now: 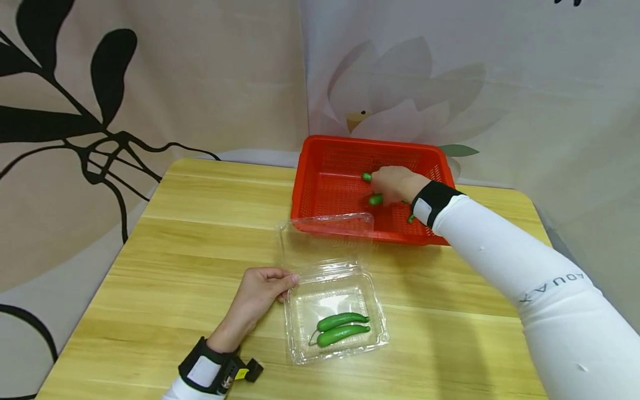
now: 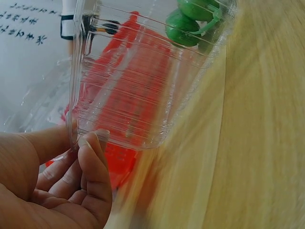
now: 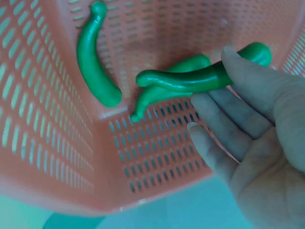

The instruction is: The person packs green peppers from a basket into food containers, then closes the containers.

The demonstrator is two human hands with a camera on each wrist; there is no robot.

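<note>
My left hand pinches the left edge of a clear plastic clamshell box at its hinge, thumb on top. The lid stands raised and overlaps the basket's front rim. Two green chili peppers lie side by side in the base, an upper pepper and a lower pepper. Inside the red basket, my right hand holds a green chili pepper between thumb and fingers. Beneath it in the right wrist view rests another pepper, and a curved pepper lies apart.
The basket stands at the back of the wooden table, beyond the box. A printed cloth hangs behind the table. My right sleeve crosses the table's right side.
</note>
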